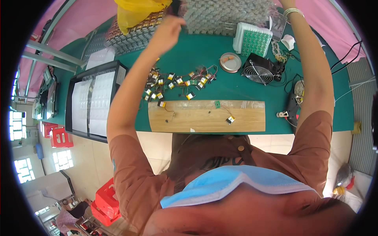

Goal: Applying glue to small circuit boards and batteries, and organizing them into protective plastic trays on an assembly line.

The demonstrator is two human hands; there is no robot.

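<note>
My left hand (167, 34) is raised over the far part of the green table, near a yellow plastic bag (136, 11) and stacked trays in clear wrap (228, 15). Its fingers look bent but are smeared, so a grip cannot be made out. My right hand (288, 4) reaches to the far right; the picture's upper edge cuts off its fingers. Below, a wooden board (177, 120) lies at the near edge. On it rest a small wired battery (230, 120), a green circuit board (217, 104) and small bits. Several wired batteries (179, 81) lie heaped beyond it.
A black fan (260, 70) stands right of a round tin (230, 62). Behind them is a white rack of green circuit boards (254, 41). A black tray with white sheets (100, 104) sits at left. Cables and a black tool (292, 110) lie at right.
</note>
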